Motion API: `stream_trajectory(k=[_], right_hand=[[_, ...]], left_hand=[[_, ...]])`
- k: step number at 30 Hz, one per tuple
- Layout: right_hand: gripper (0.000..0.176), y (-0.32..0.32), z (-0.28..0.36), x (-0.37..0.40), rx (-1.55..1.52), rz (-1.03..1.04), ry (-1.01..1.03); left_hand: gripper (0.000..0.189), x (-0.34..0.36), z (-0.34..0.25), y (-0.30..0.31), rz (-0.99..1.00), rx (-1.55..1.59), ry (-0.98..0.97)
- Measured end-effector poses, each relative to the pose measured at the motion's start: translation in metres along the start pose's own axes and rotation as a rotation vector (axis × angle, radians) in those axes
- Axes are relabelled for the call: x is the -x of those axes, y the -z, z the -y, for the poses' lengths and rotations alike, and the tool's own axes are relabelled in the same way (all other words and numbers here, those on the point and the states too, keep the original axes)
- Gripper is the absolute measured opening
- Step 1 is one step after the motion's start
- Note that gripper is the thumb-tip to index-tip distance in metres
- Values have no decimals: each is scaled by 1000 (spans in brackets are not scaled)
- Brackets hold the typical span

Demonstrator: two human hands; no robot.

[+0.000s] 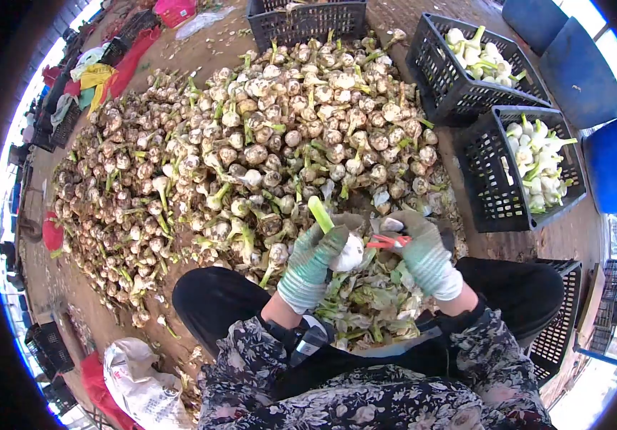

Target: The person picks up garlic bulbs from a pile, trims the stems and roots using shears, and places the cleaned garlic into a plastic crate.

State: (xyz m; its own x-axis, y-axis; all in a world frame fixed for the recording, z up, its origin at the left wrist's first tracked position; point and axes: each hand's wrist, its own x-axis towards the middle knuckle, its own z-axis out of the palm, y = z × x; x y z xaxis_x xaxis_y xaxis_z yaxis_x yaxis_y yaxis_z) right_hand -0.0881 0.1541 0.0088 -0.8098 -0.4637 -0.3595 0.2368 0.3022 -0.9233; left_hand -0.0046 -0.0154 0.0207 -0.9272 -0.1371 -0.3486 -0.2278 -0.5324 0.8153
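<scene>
My left hand [311, 264], in a white and green work glove, is closed around a garlic bulb [348, 252]. Its cut green stalk [320, 213] sticks up past the fingers, and the white skin faces right. In my right hand [424, 252], gloved alike, is a small red tool [387, 242] with two thin prongs showing, pointing at the bulb; the glove covers the rest. Both hands are close together above my lap. Below them lies a heap of peeled leaves and husks [376, 308] between my knees.
A wide pile of unpeeled garlic [265, 143] covers the floor ahead. Two black crates with white garlic, a nearer crate [491, 175] and a farther crate [441, 86], stand at right. Another black crate [308, 27] is behind the pile; a white sack [140, 383] lies left of me.
</scene>
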Motion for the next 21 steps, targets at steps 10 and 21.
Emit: stream_trajectory(k=[10,21], right_hand=[[48,2,-3,15,131,252,179],[37,-9,24,26,-367,263,-19]], left_hand=[[41,-2,6,-4,-47,-8,-88],[35,-1,7,0,-162,253,-70]])
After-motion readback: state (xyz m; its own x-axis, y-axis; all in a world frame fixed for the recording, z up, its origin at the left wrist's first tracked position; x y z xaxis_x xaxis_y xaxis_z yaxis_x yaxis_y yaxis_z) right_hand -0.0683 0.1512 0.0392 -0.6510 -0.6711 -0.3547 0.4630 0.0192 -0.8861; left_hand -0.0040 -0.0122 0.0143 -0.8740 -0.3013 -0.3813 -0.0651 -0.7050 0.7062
